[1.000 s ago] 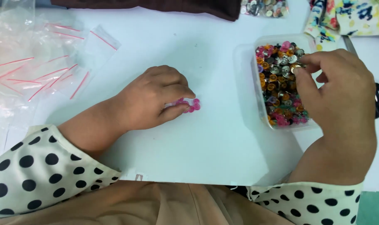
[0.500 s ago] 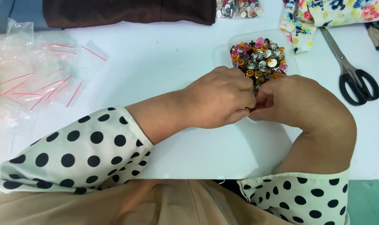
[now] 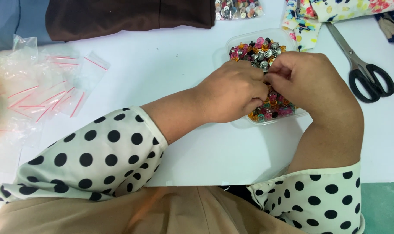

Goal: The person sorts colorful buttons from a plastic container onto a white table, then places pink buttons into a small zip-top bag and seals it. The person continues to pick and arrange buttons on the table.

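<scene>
My left hand point(image 3: 233, 91) and right hand point(image 3: 307, 82) meet fingertip to fingertip over the tub point(image 3: 236, 43) of snaps point(image 3: 266, 50). Both are curled tight, pinching at the same spot, but whatever sits between the fingertips is hidden by my own knuckles; I cannot tell what I grasp, or whether each grip has its own piece. The tub's near half lies under both hands, so only its far rim and a strip of snaps below my right fingers show. The snaps are a jumble of pink, orange and silver, too small to tell one from another.

Just right of my right hand lie scissors point(image 3: 363, 71), black handles toward me, blades pointing away under a floral cloth point(image 3: 335, 11) that runs off the top edge. Beyond the tub, a bag of buttons point(image 3: 238, 8) is cut off by the same edge. Far left of my left hand, a heap of clear bags point(image 3: 45, 91) with red seal strips spreads to the frame's left edge. A brown cloth point(image 3: 127, 17) lies beyond them.

The white surface point(image 3: 162, 69) is bare between the bags and my left hand, and in front of the tub toward me. My dotted sleeves point(image 3: 97, 156) cover the surface's near edge.
</scene>
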